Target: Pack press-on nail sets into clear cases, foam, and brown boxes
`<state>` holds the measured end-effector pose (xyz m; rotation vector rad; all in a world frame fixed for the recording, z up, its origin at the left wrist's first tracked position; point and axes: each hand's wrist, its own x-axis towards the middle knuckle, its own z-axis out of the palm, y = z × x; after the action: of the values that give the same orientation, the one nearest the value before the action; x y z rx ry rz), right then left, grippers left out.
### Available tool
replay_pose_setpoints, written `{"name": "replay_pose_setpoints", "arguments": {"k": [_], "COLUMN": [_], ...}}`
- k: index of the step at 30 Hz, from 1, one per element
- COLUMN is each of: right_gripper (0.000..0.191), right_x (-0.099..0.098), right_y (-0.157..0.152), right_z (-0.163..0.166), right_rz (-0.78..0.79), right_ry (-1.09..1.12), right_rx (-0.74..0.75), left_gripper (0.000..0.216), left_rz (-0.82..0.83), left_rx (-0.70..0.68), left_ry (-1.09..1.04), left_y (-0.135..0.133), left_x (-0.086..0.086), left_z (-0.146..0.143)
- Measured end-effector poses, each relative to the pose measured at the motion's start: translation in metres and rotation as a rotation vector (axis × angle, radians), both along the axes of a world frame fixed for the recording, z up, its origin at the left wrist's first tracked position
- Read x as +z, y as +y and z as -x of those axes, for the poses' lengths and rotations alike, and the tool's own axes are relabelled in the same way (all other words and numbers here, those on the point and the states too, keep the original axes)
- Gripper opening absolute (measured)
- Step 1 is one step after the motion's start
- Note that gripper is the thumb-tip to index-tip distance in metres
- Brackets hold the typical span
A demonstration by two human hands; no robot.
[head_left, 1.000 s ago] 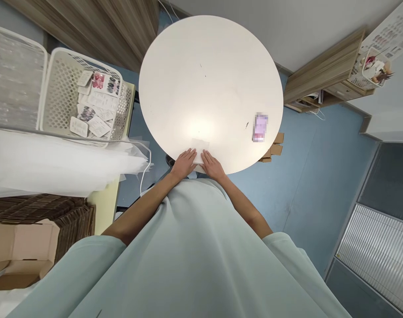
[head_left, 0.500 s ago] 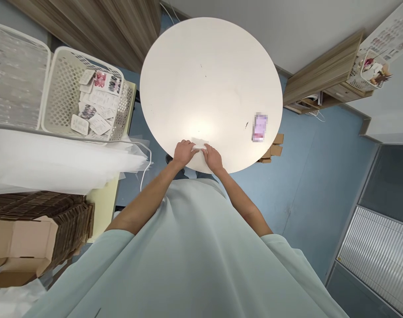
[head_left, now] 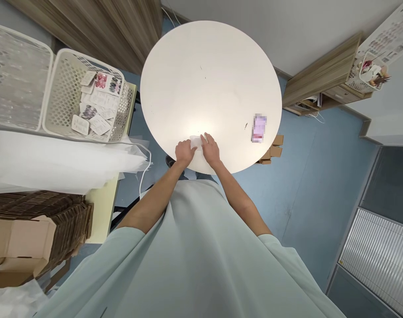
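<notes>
Between my hands, near the close edge of the round white table (head_left: 208, 75), is a small, soft white piece (head_left: 195, 141), like a folded thin sheet. Its exact kind is too small to make out. My left hand (head_left: 184, 152) closes on its left side, the thumb at the lower edge. On the right side, my right hand (head_left: 210, 150) grips it with the fingers lying along its upper corner. A phone-shaped purple thing (head_left: 259, 128), blurred out, lies farther right on the tabletop.
White baskets stand at left; one basket (head_left: 64, 88) holds printed cards, the other basket (head_left: 19, 79) clear plastic packs. Below them are stacked white sheets (head_left: 55, 161) and folded cardboard boxes (head_left: 69, 225). A wooden cabinet (head_left: 323, 75) is at right, with cardboard (head_left: 276, 145) beneath the table's edge.
The white piece now shows wider and flatter between my hands. My right hand has moved slightly away from me, its fingers reaching over the piece's upper edge; my left hand has turned slightly.
</notes>
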<state>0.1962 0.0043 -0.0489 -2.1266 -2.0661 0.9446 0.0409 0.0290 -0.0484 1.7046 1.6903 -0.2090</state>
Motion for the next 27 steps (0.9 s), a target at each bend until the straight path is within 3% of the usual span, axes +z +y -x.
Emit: {"name": "replay_pose_setpoints", "arguments": {"k": [5,12,19,27], "right_gripper": [0.061,0.035,0.043,0.046], "right_x": [-0.001,0.006,0.007,0.012], "right_y": [-0.001,-0.011,-0.032,-0.017], "right_z": [0.0,0.002,0.023,0.083], "right_rz": [-0.017,0.083,0.159,0.194], "right_ry": [0.014,-0.028,0.036,0.06], "right_rx": [0.082,-0.059,-0.188,-0.125], "left_gripper": [0.033,0.035,0.034,0.05], "left_rz": [-0.003,0.035,0.062,0.003], "left_rx": [0.126,0.325,0.23,0.22], "left_ry": [-0.096,-0.226,-0.356,-0.271], "left_y": [-0.009,-0.025,-0.027,-0.011], "left_x": [-0.002,-0.004,-0.003,-0.01], "left_z": [0.013,0.03,0.033,0.082]}}
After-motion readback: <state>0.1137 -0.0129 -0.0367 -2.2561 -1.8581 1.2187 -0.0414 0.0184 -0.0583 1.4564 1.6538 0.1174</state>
